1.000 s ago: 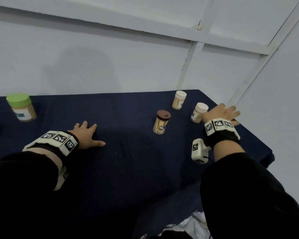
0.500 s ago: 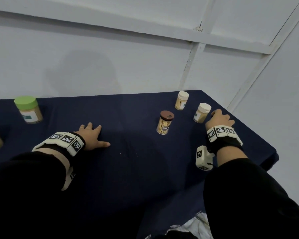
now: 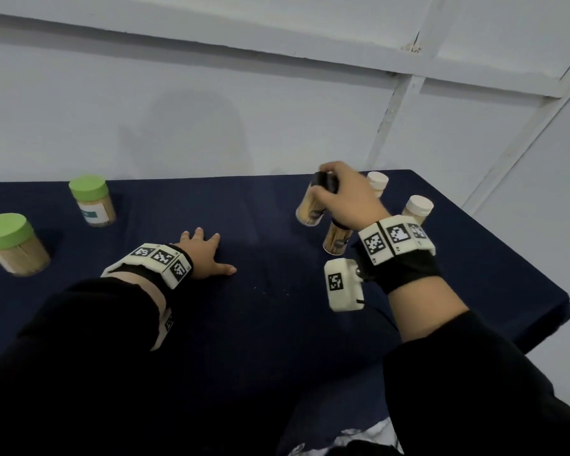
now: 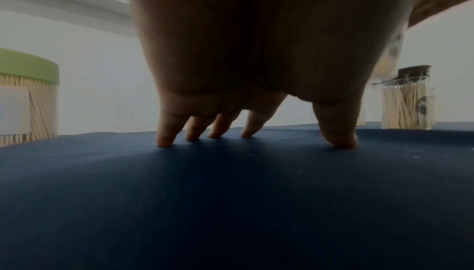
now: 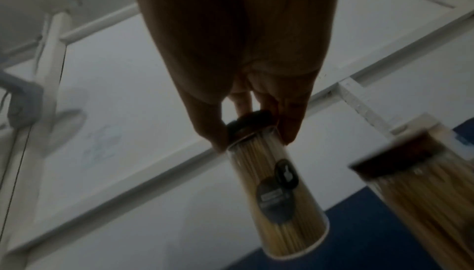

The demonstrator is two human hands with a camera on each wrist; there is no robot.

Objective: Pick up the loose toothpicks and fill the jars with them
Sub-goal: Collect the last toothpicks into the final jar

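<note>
The right hand [image 3: 346, 199] pinched the dark lid of a full clear jar [image 5: 279, 199] raised above the worktop [image 3: 277, 317], a light, slick load probably safer gripped round its body, while the left hand [image 3: 204, 258] rested spread, holding nothing.

Second brown-lidded jar [image 3: 335, 240] half hidden.

The bench [image 3: 277, 324] wears a navy cloth. Two jars have lime-green lids [image 3: 88, 188], two have white caps [image 3: 417, 205], and the held jar [image 3: 311, 207] has a dark brown lid above pale tan toothpicks. Wristbands [image 3: 395, 236] show black-and-white square markers.
</note>
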